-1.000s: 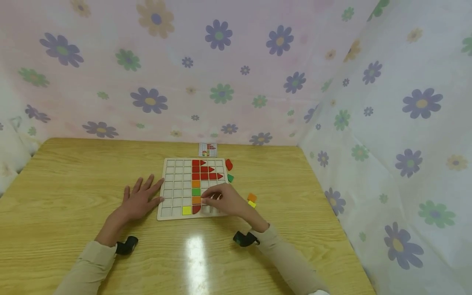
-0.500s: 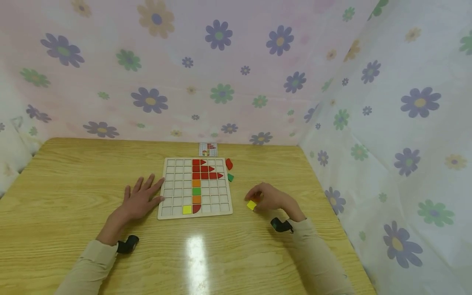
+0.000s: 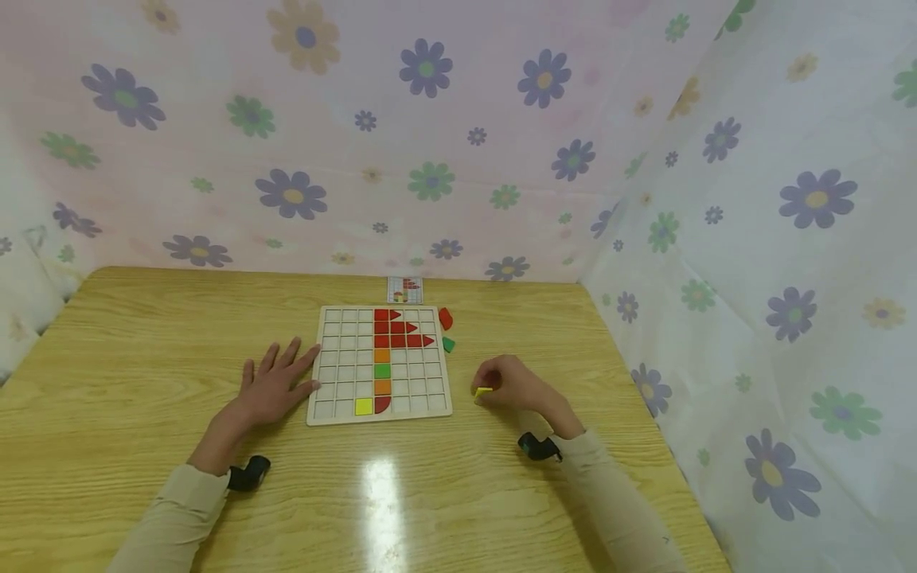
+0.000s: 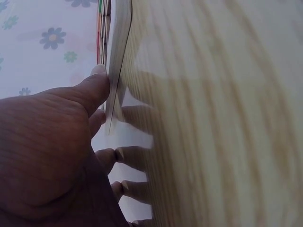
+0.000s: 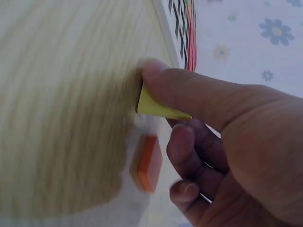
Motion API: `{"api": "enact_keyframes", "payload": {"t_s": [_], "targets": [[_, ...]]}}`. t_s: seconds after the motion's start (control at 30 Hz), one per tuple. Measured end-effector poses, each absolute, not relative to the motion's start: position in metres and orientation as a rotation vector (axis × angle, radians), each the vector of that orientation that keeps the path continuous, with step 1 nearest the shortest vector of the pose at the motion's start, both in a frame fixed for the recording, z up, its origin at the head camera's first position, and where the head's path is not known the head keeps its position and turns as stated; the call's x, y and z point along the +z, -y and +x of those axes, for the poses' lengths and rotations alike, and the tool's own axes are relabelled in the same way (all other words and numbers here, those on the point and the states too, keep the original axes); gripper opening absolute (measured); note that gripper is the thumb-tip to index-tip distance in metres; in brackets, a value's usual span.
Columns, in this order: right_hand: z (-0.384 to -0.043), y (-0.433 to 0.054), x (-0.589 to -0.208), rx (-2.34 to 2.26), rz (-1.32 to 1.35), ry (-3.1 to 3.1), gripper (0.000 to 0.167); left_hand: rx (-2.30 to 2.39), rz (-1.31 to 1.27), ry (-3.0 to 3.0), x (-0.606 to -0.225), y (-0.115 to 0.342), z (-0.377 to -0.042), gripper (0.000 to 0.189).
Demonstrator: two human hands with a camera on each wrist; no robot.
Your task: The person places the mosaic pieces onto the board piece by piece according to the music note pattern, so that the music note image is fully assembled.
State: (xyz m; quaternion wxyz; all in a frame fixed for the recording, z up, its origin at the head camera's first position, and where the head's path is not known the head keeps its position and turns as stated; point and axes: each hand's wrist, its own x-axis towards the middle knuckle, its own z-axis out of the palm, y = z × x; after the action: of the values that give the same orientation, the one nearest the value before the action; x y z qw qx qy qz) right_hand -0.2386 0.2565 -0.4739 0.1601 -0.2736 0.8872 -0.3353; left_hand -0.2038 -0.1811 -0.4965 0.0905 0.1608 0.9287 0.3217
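Since a moment ago the right hand (image 3: 514, 385) has left the puzzle board (image 3: 337, 382) and come to the table's right part, where the yellow tile (image 3: 483, 391) now stands lifted on edge between its fingers rather than lying flat. That hand pinches the yellow tile, thumb on one face and fingertips curled behind; the right wrist view shows the tile's lower edge meeting the wood and an orange tile (image 5: 149, 163) lying flat just beside it, under the curled fingers. In the head view the orange tile is hidden by the hand.

Across the board, the left hand (image 3: 274, 385) lies flat with fingers spread and relaxed, grasping nothing; its thumb presses the board's left edge, as the left wrist view shows.

On the board, red pieces (image 3: 399, 328) fill part of the far rows, and below them one column runs orange, green, orange down to a red rounded piece, with a yellow square (image 3: 363, 407) in the cell to its left, in the near row. Off the board's far right corner lie a loose red piece (image 3: 446, 319) and a green piece (image 3: 448, 344), near each other on the wood. A small pattern card (image 3: 404, 290) stands at the table's far edge.

The table (image 3: 143, 350) is pale wood with strong grain and a glossy patch of reflected light near its front edge. Pink and white flowered cloth (image 3: 430, 143) hangs behind the far edge and along the right edge, closing the space in.
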Motion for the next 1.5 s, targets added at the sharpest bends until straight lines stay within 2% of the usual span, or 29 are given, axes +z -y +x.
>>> {"api": "enact_keyframes", "payload": {"t_s": [0.1,0.23,0.4,0.6,0.7,0.87,1.1,1.5], "targets": [[-0.235,-0.247,-0.479,-1.031,-0.811,-2.54,0.004,0.914,0.47,-2.757,-0.495,0.181,-0.204,0.068],[-0.227,-0.228,-0.487,-1.231,-0.814,-2.521,0.011,0.908,0.472,-2.757,-0.495,0.181,-0.205,0.068],[-0.214,-0.2,-0.495,-1.536,-0.663,-2.377,0.013,0.916,0.472,-2.758,-0.494,0.181,-0.205,0.068],[-0.199,-0.168,-0.504,-1.622,-0.453,-2.348,0.01,0.922,0.474,-2.756,-0.493,0.182,-0.203,0.068],[-0.191,-0.154,-0.492,-1.614,-0.46,-2.387,0.012,0.925,0.472,-2.75,-0.493,0.182,-0.204,0.068],[-0.188,-0.134,-0.481,-1.618,-0.504,-2.446,0.025,0.93,0.467,-2.741,-0.494,0.181,-0.204,0.068],[-0.197,-0.114,-0.498,-1.667,-0.447,-2.497,0.012,0.939,0.462,-2.746,-0.494,0.181,-0.205,0.069],[-0.206,-0.09,-0.501,-1.576,-0.473,-2.624,0.005,0.942,0.447,-2.742,-0.492,0.179,-0.205,0.068]]}}
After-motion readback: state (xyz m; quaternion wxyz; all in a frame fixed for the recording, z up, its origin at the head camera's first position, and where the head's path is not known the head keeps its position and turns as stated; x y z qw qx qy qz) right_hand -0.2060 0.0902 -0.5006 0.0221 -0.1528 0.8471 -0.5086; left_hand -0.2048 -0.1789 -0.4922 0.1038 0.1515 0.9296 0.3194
